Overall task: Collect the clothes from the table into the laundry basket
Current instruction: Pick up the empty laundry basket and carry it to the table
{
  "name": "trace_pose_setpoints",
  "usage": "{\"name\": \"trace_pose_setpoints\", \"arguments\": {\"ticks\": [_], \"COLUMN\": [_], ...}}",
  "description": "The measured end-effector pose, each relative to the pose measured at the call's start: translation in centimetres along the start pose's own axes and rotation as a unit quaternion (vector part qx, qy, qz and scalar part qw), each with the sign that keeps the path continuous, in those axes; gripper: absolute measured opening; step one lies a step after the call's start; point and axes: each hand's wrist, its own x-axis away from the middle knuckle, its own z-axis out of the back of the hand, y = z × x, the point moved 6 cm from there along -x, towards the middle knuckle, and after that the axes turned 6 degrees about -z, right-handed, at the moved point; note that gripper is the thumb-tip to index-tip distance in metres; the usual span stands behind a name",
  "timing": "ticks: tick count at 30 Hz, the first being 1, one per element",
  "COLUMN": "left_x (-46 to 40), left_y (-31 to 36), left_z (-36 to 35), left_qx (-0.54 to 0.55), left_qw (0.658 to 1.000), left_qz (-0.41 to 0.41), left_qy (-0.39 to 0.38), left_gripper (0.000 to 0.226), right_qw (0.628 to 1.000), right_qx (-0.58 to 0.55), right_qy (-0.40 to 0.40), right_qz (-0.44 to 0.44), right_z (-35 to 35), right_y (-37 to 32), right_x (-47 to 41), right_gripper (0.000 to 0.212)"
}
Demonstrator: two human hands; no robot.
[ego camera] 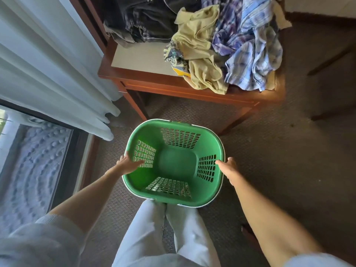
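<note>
An empty green laundry basket (pixel 174 160) with slotted walls stands on the carpet in front of my legs. My left hand (pixel 128 163) grips its left rim, thumb inside. My right hand (pixel 227 166) grips its right rim. Just beyond the basket a wooden table (pixel 146 58) carries a heap of clothes: dark jeans (pixel 142 18) at the back left, a khaki garment (pixel 198 45) in the middle, a small patterned piece (pixel 176 58) beside it, and blue-and-purple plaid shirts (pixel 250 49) on the right, hanging over the front edge.
White curtains (pixel 48 64) and a glass door (pixel 28 160) line the left side. Brown patterned carpet (pixel 279 151) lies around the basket and to the right. A dark chair leg (pixel 331 60) shows at the far right.
</note>
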Motion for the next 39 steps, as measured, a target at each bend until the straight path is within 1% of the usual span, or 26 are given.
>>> {"name": "trace_pose_setpoints", "arguments": {"ticks": [2, 5, 7, 8, 11, 12, 14, 17, 19, 21, 22, 24, 26, 28, 30, 31, 32, 33, 34, 35, 36, 37, 38, 39], "left_x": [1.3, 0.3, -0.1, -0.3, -0.9, -1.2, -1.6, -2.3, -1.3, 0.3, 1.0, 2.9, 3.8, 4.2, 4.2, 4.1, 4.4, 4.7, 4.7, 4.3, 3.9, 3.6, 2.9, 2.1], "left_y": [1.6, 2.2, 2.1, 1.9, 1.2, 0.9, 0.4, -0.5, -0.4, 0.3, 0.7, 1.6, 1.9, 2.5, 3.3, 3.7, 4.4, 5.0, 5.4, 5.2, 4.9, 4.4, 3.5, 2.5], "left_z": [0.9, 1.2, 1.0, 1.1, 2.0, 2.1, 1.5, -0.2, -1.0, -1.0, -0.7, 0.5, 1.9, 3.0, 3.4, 3.3, 3.1, 2.9, 2.6, 2.3, 2.3, 2.2, 2.3, 2.2], "left_qx": [0.033, 0.103, 0.131, 0.137, 0.158, 0.179, 0.214, 0.214, 0.202, 0.183, 0.166, 0.127, 0.093, 0.098, 0.127, 0.139, 0.138, 0.145, 0.155, 0.171, 0.184, 0.194, 0.205, 0.210], "left_qw": [0.999, 0.995, 0.991, 0.989, 0.981, 0.977, 0.971, 0.970, 0.970, 0.973, 0.974, 0.978, 0.980, 0.982, 0.984, 0.985, 0.986, 0.986, 0.984, 0.982, 0.979, 0.976, 0.973, 0.971], "left_qz": [0.006, 0.005, 0.024, 0.038, 0.077, 0.085, 0.098, 0.098, 0.097, 0.089, 0.087, 0.102, 0.108, 0.103, 0.083, 0.067, 0.067, 0.074, 0.076, 0.078, 0.082, 0.094, 0.101, 0.103], "left_qy": [0.011, 0.014, 0.016, 0.031, 0.083, 0.081, 0.052, 0.066, 0.091, 0.111, 0.124, 0.129, 0.137, 0.123, 0.088, 0.077, 0.059, 0.044, 0.033, 0.033, 0.038, 0.040, 0.044, 0.053], "left_gripper": [0.128, 0.121, 0.111, 0.110, 0.119, 0.122, 0.130, 0.138, 0.135, 0.124, 0.123, 0.124, 0.120, 0.114, 0.099, 0.095, 0.098, 0.103, 0.102, 0.097, 0.094, 0.100, 0.112, 0.125], "right_qw": [1.000, 0.999, 0.997, 0.996, 0.995, 0.994, 0.990, 0.984, 0.981, 0.978, 0.977, 0.975, 0.975, 0.971, 0.969, 0.973, 0.979, 0.986, 0.990, 0.991, 0.989, 0.986, 0.983, 0.982], "right_qx": [-0.007, -0.025, -0.041, -0.052, -0.079, -0.090, -0.113, -0.143, -0.150, -0.157, -0.162, -0.167, -0.168, -0.201, -0.208, -0.191, -0.167, -0.133, -0.090, -0.050, -0.036, -0.036, -0.038, -0.046], "right_qy": [-0.010, -0.027, -0.044, -0.047, -0.018, -0.007, 0.013, 0.046, 0.071, 0.082, 0.081, 0.073, 0.061, 0.002, -0.062, -0.065, -0.043, 0.004, 0.046, 0.072, 0.094, 0.110, 0.119, 0.118], "right_qz": [-0.012, -0.039, -0.049, -0.054, -0.064, -0.067, -0.079, -0.094, -0.102, -0.109, -0.114, -0.124, -0.130, -0.133, -0.119, -0.109, -0.106, -0.100, -0.101, -0.102, -0.111, -0.123, -0.138, -0.138], "right_z": [-0.5, -1.3, -2.2, -2.7, -3.0, -3.1, -3.2, -3.3, -3.6, -3.9, -3.9, -3.3, -2.2, -2.5, -3.9, -4.4, -4.7, -4.6, -4.3, -4.1, -3.9, -3.5, -3.2, -2.7], "right_y": [0.6, 1.7, 2.1, 2.3, 2.1, 1.9, 1.7, 1.2, 1.3, 1.2, 1.1, 0.9, 0.3, -0.9, -2.8, -3.6, -4.1, -4.3, -4.0, -3.2, -1.8, -0.2, 1.4, 2.3], "right_x": [-0.8, -1.9, -2.6, -3.0, -3.1, -3.2, -3.3, -2.7, -2.1, -1.0, -0.7, 0.2, 0.8, 1.9, 3.0, 3.5, 3.8, 3.8, 3.5, 2.9, 1.6, 0.5, -0.5, -0.6], "right_gripper": [0.083, 0.088, 0.089, 0.090, 0.085, 0.083, 0.075, 0.066, 0.065, 0.065, 0.065, 0.063, 0.059, 0.057, 0.063, 0.066, 0.068, 0.070, 0.073, 0.075, 0.078, 0.081, 0.080, 0.074]}}
